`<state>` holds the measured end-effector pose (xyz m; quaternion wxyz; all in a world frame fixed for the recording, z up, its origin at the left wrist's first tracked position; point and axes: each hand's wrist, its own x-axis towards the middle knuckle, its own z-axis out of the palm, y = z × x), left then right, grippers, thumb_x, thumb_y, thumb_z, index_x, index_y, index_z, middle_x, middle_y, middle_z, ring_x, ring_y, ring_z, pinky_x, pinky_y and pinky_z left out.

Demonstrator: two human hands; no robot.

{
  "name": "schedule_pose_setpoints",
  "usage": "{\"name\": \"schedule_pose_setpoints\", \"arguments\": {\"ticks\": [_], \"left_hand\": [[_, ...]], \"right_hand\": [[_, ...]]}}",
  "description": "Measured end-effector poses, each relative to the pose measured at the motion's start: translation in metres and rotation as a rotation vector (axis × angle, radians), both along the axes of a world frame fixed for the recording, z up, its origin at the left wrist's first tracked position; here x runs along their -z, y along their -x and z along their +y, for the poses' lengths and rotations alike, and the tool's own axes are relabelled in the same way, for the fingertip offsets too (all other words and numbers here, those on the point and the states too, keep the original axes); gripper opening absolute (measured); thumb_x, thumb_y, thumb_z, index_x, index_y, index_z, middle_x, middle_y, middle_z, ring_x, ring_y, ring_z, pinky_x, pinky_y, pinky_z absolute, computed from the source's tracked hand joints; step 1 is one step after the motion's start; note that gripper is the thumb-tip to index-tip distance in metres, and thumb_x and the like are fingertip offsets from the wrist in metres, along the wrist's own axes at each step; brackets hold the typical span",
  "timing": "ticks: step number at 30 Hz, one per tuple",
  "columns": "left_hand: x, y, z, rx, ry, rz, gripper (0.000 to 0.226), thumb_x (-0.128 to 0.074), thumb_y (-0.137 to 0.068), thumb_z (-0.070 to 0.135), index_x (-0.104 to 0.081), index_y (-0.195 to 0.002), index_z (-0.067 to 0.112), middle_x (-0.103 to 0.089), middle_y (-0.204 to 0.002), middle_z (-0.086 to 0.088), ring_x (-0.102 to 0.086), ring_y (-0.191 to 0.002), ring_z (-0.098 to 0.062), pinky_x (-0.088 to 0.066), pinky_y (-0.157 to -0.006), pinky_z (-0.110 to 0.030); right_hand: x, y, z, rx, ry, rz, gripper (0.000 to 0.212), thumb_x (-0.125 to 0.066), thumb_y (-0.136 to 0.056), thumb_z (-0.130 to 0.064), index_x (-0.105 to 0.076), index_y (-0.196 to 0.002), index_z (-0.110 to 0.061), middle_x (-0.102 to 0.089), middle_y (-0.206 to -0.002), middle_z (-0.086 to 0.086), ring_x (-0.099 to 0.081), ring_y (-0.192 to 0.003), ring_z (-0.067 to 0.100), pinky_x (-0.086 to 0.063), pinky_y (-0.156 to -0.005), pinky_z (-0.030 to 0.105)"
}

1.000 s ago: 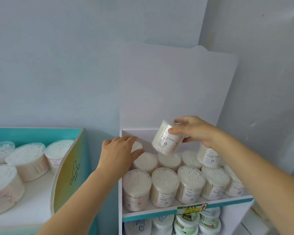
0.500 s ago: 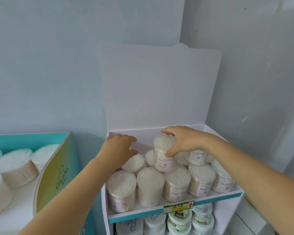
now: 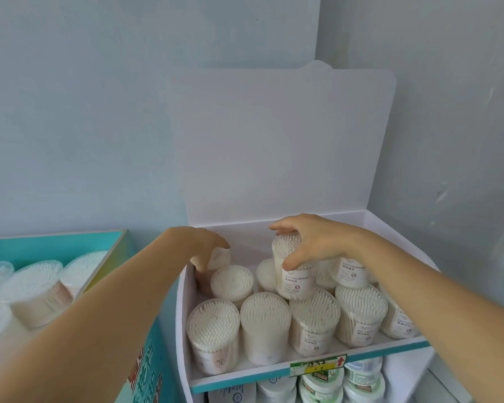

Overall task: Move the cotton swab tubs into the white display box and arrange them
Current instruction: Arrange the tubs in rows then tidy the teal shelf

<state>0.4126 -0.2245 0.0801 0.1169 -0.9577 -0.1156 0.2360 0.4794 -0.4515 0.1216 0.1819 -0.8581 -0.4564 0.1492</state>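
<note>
The white display box (image 3: 184, 303) stands open with its tall lid (image 3: 274, 146) upright against the wall. Several round clear tubs of cotton swabs (image 3: 265, 324) fill its front rows. My right hand (image 3: 309, 242) grips an upright labelled tub (image 3: 296, 279) from above, resting it on top of the tubs below. My left hand (image 3: 200, 245) curls over a tub (image 3: 218, 258) in the back left corner of the box. Part of that tub is hidden by my fingers.
A teal tray (image 3: 56, 245) at the left holds several wider swab tubs (image 3: 32, 289). Below the box, a lower shelf shows white and green tubs (image 3: 320, 382). Walls close in behind and to the right.
My right hand brought the tub down from the air and stood it upright on the packed tubs. My left hand slid back onto the rear left tub.
</note>
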Motion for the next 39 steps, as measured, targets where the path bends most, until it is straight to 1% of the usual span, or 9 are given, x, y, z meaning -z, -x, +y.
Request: {"name": "schedule_pose_setpoints", "arguments": {"ticks": [7,10,14,17,20,25,29,34,39], "left_hand": [[0.018,-0.005,0.01,0.001,-0.077,-0.17,0.069,-0.055,-0.083,0.026,-0.024,-0.144,0.036,-0.033,-0.147,0.011,-0.032,-0.134,-0.013,-0.026,-0.1,-0.037],[0.02,-0.004,0.007,0.036,-0.101,-0.182,0.065,-0.057,-0.081,0.028,-0.03,-0.14,0.033,-0.038,-0.138,0.006,-0.04,-0.126,-0.017,-0.028,-0.098,-0.04],[0.016,-0.005,0.011,0.067,-0.056,-0.178,0.071,-0.07,-0.073,0.025,-0.034,-0.133,0.038,-0.047,-0.127,0.004,-0.049,-0.115,-0.019,-0.031,-0.091,-0.036],[0.006,0.0,0.01,0.077,-0.018,-0.274,0.069,-0.072,-0.071,0.024,-0.037,-0.129,0.034,-0.053,-0.119,0.001,-0.054,-0.107,-0.022,-0.037,-0.083,-0.031],[-0.007,0.004,0.013,0.088,0.027,-0.372,0.077,-0.075,-0.068,0.029,-0.034,-0.132,0.035,-0.054,-0.12,0.001,-0.053,-0.109,-0.022,-0.04,-0.088,-0.035],[-0.037,0.021,0.018,0.072,0.241,-0.574,0.082,-0.079,-0.066,0.029,-0.032,-0.133,0.036,-0.05,-0.13,0.007,-0.048,-0.115,-0.019,-0.042,-0.094,-0.038],[-0.058,0.038,0.013,0.093,0.365,-0.715,0.079,-0.08,-0.066,0.031,-0.035,-0.131,0.035,-0.051,-0.127,0.006,-0.05,-0.11,-0.017,-0.045,-0.091,-0.036],[-0.063,0.056,-0.001,0.04,0.759,-0.909,0.072,-0.087,-0.06,0.024,-0.041,-0.115,0.032,-0.051,-0.12,0.005,-0.061,-0.099,-0.014,-0.054,-0.084,-0.033],[-0.047,0.07,-0.017,-0.015,1.154,-1.161,0.062,-0.084,-0.063,0.007,-0.041,-0.104,0.029,-0.052,-0.117,0.002,-0.067,-0.091,-0.01,-0.056,-0.074,-0.025]], "right_hand": [[0.0,-0.003,-0.002,0.001,-0.01,0.059,0.083,-0.079,-0.07,-0.024,-0.038,-0.142,-0.029,-0.044,-0.144,-0.009,-0.041,-0.131,0.005,-0.036,-0.109,0.031],[0.0,-0.003,-0.002,0.004,-0.009,0.061,0.083,-0.08,-0.07,-0.024,-0.038,-0.142,-0.028,-0.044,-0.144,-0.009,-0.041,-0.131,0.005,-0.036,-0.11,0.031],[0.001,-0.002,-0.003,-0.004,-0.01,0.018,0.08,-0.078,-0.073,-0.027,-0.038,-0.142,-0.026,-0.042,-0.146,-0.01,-0.039,-0.133,0.005,-0.033,-0.11,0.028],[0.004,-0.001,-0.005,-0.007,-0.006,-0.023,0.076,-0.076,-0.076,-0.031,-0.039,-0.142,-0.027,-0.039,-0.147,-0.013,-0.035,-0.135,0.005,-0.03,-0.11,0.026],[0.005,-0.001,-0.006,-0.013,-0.001,-0.034,0.073,-0.074,-0.077,-0.031,-0.04,-0.141,-0.027,-0.039,-0.147,-0.012,-0.035,-0.135,0.005,-0.03,-0.11,0.025],[0.005,-0.001,-0.005,-0.018,0.007,-0.038,0.073,-0.075,-0.077,-0.033,-0.041,-0.141,-0.028,-0.039,-0.148,-0.011,-0.035,-0.135,0.006,-0.03,-0.109,0.024],[0.003,-0.001,-0.004,-0.006,-0.039,-0.01,0.073,-0.073,-0.078,-0.038,-0.038,-0.142,-0.028,-0.038,-0.148,-0.01,-0.036,-0.135,0.008,-0.032,-0.108,0.026],[-0.002,0.003,0.002,0.076,-0.313,0.068,0.08,-0.07,-0.081,-0.041,-0.028,-0.147,-0.023,-0.037,-0.149,-0.003,-0.039,-0.134,0.012,-0.034,-0.106,0.029],[-0.012,0.011,0.008,0.086,-0.552,0.352,0.092,-0.07,-0.072,-0.055,-0.025,-0.147,-0.028,-0.041,-0.145,-0.006,-0.046,-0.128,0.01,-0.041,-0.103,0.034]]}}
